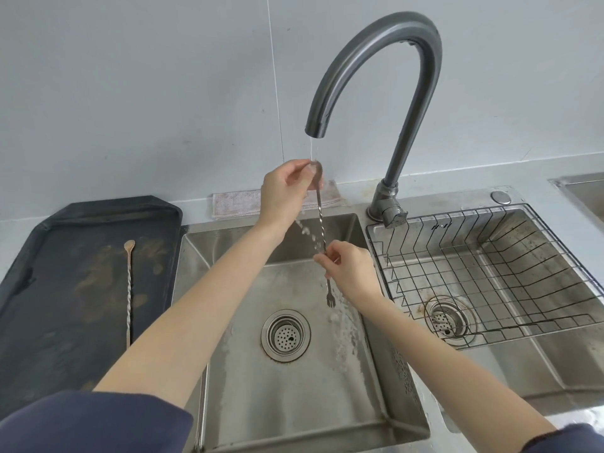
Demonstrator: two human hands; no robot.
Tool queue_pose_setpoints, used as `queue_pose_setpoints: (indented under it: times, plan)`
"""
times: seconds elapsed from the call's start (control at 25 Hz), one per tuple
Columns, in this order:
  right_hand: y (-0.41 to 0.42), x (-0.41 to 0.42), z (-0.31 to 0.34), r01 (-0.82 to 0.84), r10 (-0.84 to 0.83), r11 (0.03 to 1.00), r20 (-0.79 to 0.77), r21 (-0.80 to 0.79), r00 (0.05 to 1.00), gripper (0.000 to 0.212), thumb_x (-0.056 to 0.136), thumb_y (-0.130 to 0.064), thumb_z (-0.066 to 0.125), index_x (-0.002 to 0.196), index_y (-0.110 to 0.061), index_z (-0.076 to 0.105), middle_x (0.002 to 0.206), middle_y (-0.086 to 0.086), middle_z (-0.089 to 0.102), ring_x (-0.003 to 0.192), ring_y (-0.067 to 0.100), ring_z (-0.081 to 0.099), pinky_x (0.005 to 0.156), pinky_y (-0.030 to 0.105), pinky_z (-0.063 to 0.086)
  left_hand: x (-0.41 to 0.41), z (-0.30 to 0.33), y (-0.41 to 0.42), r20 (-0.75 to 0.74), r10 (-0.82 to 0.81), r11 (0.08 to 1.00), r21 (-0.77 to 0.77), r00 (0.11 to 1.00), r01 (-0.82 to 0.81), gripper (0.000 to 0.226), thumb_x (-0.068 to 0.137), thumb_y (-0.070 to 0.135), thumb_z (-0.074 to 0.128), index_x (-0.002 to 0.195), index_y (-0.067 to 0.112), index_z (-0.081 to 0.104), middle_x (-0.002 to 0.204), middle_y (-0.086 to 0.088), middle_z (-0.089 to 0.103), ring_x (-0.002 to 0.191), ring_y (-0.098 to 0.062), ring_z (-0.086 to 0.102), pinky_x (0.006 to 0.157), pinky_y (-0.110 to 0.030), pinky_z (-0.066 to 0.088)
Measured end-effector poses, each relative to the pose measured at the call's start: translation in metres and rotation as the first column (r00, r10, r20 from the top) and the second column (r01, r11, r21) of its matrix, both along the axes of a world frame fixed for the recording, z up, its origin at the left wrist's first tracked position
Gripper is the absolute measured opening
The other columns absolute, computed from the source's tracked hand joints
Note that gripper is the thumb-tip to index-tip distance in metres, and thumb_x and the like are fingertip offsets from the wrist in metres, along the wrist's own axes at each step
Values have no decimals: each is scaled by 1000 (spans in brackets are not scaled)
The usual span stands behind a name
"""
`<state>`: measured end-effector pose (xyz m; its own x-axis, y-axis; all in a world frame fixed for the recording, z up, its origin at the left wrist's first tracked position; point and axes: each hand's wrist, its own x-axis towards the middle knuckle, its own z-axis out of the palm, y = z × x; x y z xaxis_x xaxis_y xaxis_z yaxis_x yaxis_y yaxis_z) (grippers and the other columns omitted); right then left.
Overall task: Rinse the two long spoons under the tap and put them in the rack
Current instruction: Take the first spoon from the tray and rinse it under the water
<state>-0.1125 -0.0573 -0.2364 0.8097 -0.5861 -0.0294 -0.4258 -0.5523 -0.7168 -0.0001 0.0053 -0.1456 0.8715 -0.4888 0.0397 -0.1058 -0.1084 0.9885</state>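
Note:
A long twisted metal spoon point(320, 220) with a small fork at its lower end stands nearly upright under the running tap point(372, 70). My left hand point(284, 194) pinches its bowl at the top, right in the water stream. My right hand point(351, 273) grips the stem lower down, above the fork tip. A second long twisted spoon point(128, 289) lies on the dark tray point(49, 256) to the left. The wire rack point(490, 276) sits in the right basin with nothing in it.
The left sink basin point(294, 387) has a round drain strainer point(285, 335) and water splashing on its floor. A pinkish cloth point(235, 202) lies behind the sink by the wall. Another basin's corner point(585, 191) shows at far right.

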Motion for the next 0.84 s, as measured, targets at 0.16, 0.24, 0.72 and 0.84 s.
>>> queue_pose_setpoints:
  times: [0.16, 0.24, 0.72, 0.84]
  plan:
    - [-1, 8, 9, -7, 9, 999, 37, -48, 999, 27, 90, -27, 58, 80, -3, 67, 75, 16, 71, 73, 32, 66, 70, 43, 55, -9, -10, 4, -33, -53, 998, 33, 998, 54, 12, 89, 20, 55, 81, 19, 65, 68, 10, 64, 66, -3, 59, 53, -15, 43]
    - [1, 9, 10, -18, 21, 997, 48, -69, 999, 29, 91, -29, 56, 79, -4, 68, 74, 15, 71, 72, 32, 66, 69, 43, 55, -16, -22, 10, -71, -68, 995, 69, 995, 73, 11, 88, 19, 57, 84, 15, 67, 69, 8, 64, 64, 0, 59, 55, -14, 48]
    - [9, 9, 8, 53, -50, 998, 94, -32, 994, 20, 90, -25, 58, 94, -10, 70, 87, 10, 67, 77, 26, 66, 69, 33, 49, -13, -11, 10, -199, -24, 996, -84, 980, 7, 11, 88, 18, 59, 88, 15, 70, 77, 5, 71, 63, 4, 69, 59, -7, 53]
    - [4, 21, 17, 98, -94, 995, 166, -12, 982, 19, 89, -28, 59, 92, -13, 70, 83, 10, 68, 73, 23, 60, 63, 32, 44, -22, -25, 13, -168, -50, 998, 34, 984, 56, 21, 89, 15, 57, 102, 5, 69, 93, -9, 73, 68, 2, 66, 74, -14, 54]
